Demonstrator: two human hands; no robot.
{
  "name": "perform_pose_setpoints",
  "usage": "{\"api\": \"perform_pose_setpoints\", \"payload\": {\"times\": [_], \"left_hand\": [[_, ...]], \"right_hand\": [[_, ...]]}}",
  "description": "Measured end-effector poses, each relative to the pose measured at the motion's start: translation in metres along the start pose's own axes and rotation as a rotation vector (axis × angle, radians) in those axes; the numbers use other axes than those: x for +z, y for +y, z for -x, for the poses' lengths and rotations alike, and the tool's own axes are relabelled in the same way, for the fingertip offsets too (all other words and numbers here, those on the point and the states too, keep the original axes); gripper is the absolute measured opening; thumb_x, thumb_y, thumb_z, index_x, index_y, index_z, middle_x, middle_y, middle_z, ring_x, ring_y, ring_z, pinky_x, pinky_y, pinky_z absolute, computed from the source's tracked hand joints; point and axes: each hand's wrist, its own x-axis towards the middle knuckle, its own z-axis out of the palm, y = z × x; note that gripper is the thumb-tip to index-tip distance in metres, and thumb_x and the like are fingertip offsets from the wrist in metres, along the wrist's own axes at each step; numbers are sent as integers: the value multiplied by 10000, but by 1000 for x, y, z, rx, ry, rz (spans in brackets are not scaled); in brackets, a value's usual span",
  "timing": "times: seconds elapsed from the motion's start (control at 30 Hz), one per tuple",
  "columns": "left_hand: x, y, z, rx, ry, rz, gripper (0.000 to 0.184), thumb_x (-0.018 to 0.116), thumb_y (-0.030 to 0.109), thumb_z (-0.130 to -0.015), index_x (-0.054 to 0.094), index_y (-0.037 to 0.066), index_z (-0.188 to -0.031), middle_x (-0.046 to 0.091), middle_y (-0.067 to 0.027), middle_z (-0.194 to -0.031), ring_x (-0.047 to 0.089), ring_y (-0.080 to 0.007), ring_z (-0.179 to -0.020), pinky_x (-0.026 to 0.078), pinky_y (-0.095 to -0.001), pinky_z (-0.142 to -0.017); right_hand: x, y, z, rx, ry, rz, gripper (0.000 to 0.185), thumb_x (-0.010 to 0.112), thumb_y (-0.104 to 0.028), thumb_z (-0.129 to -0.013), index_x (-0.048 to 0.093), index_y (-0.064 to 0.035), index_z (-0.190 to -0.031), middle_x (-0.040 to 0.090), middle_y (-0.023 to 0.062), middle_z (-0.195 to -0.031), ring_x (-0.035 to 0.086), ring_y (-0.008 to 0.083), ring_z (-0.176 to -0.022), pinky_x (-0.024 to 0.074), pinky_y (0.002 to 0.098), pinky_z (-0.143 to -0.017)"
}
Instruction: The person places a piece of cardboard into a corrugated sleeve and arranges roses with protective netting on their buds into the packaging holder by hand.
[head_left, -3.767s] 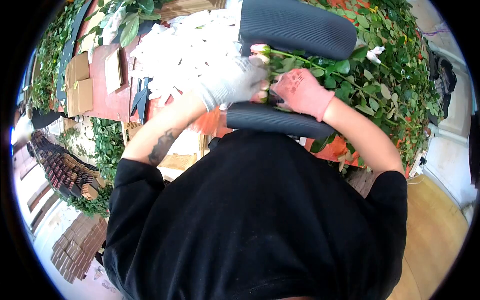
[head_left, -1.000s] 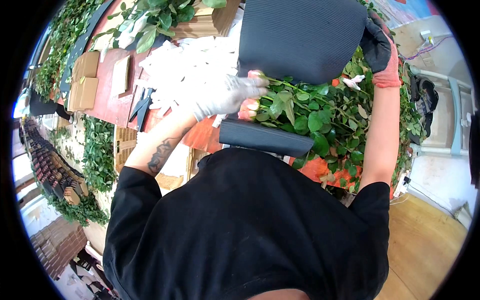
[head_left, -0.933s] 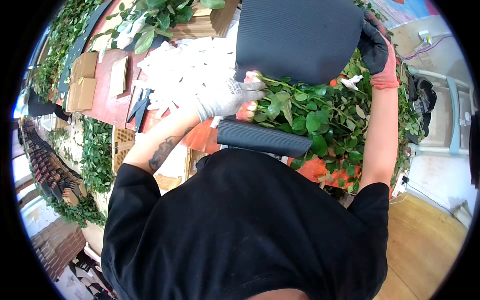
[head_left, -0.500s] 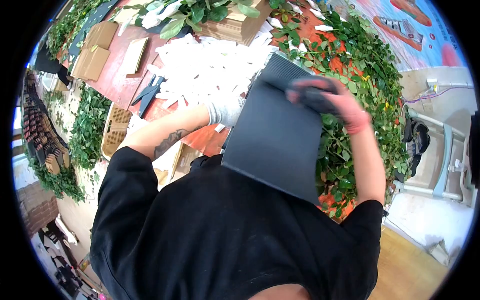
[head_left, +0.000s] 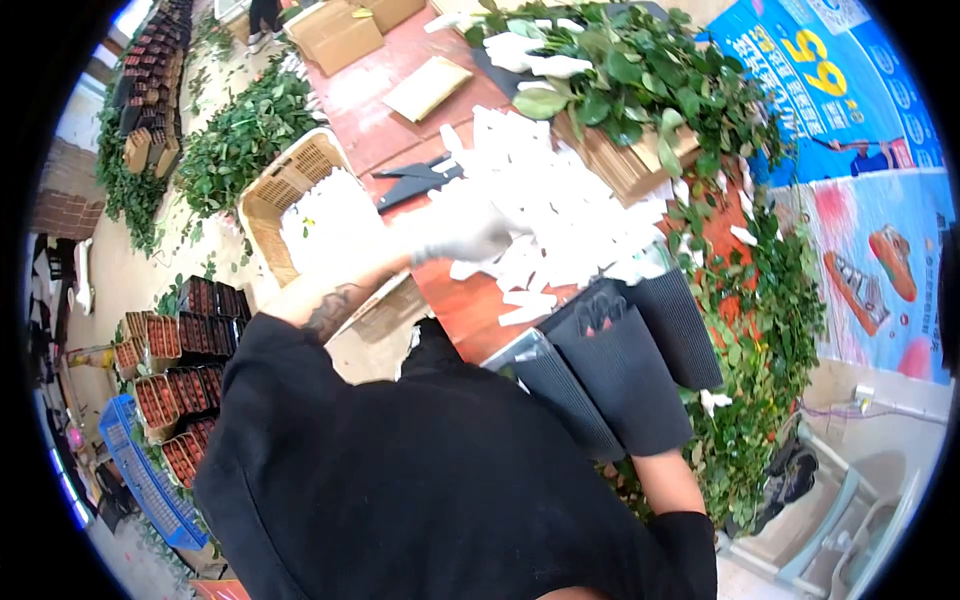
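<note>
My left hand (head_left: 482, 232), in a pale grey glove, is at the near left side of a heap of white tube-like pieces (head_left: 565, 195). It is blurred and washed out, so its finger pose and anything in it do not show. My right hand (head_left: 603, 308) wears a dark glove with pinkish-red parts. Its fingers lie stretched out past the far end of a black sheet (head_left: 625, 380), which covers the back of the hand and the wrist. Ribbed black sheeting (head_left: 675, 330) flanks it on the right, with another ribbed piece (head_left: 570, 400) on the left.
Black scissors (head_left: 415, 182) lie on the red table (head_left: 385, 105) left of the heap. A tan plastic basket (head_left: 262, 215) with white pieces stands at the left. Leafy stems with white-wrapped heads (head_left: 620, 65) rest on stacked cardboard (head_left: 625, 165). A blue crate (head_left: 150, 480) is lower left.
My left hand has gone from the black sheet's edge to the white heap. My right hand, earlier above the sheet, now lies beneath it. The view has turned left.
</note>
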Motion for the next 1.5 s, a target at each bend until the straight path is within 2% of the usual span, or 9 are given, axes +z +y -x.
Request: {"api": "perform_pose_setpoints", "payload": {"times": [0.17, 0.33, 0.67, 0.73, 0.97, 1.03, 1.13, 1.37, 1.5], "left_hand": [[-44, -182, 5, -708, 542, -510, 738, 637, 437, -719, 429, 56, -1316, 458, -186, -1328, 484, -347, -1184, 412, -429, -957], [-66, -198, -22, -1034, 96, -305, 960, 667, 481, -645, 290, 46, -1413, 549, -193, -1241, 530, -337, -1157, 420, -410, -966], [-85, -188, 10, -868, 412, -38, 904, 656, 465, -675, 333, 10, -1386, 592, -220, -1149, 618, -295, -1014, 487, -335, -851], [-64, -190, 11, -450, 760, 79, 866, 662, 459, -706, 350, 5, -1374, 583, -193, -1168, 595, -252, -1046, 478, -323, -861], [120, 33, -43, 23, -492, 2198, 588, 600, 379, -844, 481, 10, -1285, 555, -158, -1243, 561, -256, -1106, 435, -377, -942], [114, 65, -45, -334, -722, 1928, 664, 668, 399, -778, 481, -8, -1268, 580, -128, -1213, 545, -240, -1119, 407, -405, -965], [117, 70, -73, 12, -1328, 2149, 645, 654, 351, -802, 455, -9, -1299, 565, -136, -1236, 544, -258, -1120, 385, -394, -990], [140, 66, -67, 86, -1252, 1901, 729, 636, 407, -829, 369, -22, -1355, 431, -150, -1352, 416, -255, -1227, 304, -376, -1046], [120, 88, -68, 414, -1194, 1227, 788, 624, 443, -846, 311, -31, -1392, 342, -159, -1430, 330, -252, -1299, 250, -364, -1083]], "right_hand": [[-3, -1, 1, -59, -68, 125, 534, 463, -347, -872, 389, -96, -1337, 387, 277, -1344, 376, 476, -1232, 302, 569, -1005], [8, 2, -3, -53, -127, 109, 509, 434, -336, -875, 392, -122, -1334, 378, 291, -1356, 384, 514, -1218, 316, 614, -970], [5, -6, 3, -55, 39, -69, 422, 471, -338, -882, 513, -92, -1222, 387, 265, -1350, 338, 491, -1239, 249, 658, -997], [30, -4, -3, 101, -39, -114, 509, 416, -312, -909, 388, -36, -1337, 359, 300, -1367, 373, 527, -1220, 251, 640, -1006], [-19, -14, 23, -93, 133, 98, 433, 507, -281, -897, 487, -61, -1269, 468, 185, -1311, 419, 355, -1226, 331, 510, -1027], [-5, -22, 21, -51, 95, -32, 429, 517, -262, -893, 486, -55, -1267, 479, 173, -1303, 433, 334, -1215, 341, 499, -1022], [-5, -25, 24, -16, 99, -145, 425, 532, -234, -888, 485, -45, -1266, 495, 157, -1291, 454, 302, -1199, 356, 483, -1014], [-52, -11, 79, -4, 184, -604, 420, 566, -168, -876, 484, -22, -1261, 532, 118, -1263, 504, 229, -1162, 392, 446, -997], [-56, -7, 121, 189, 504, -1349, 421, 586, -130, -869, 483, -9, -1259, 553, 95, -1247, 533, 188, -1140, 413, 425, -987]]}}
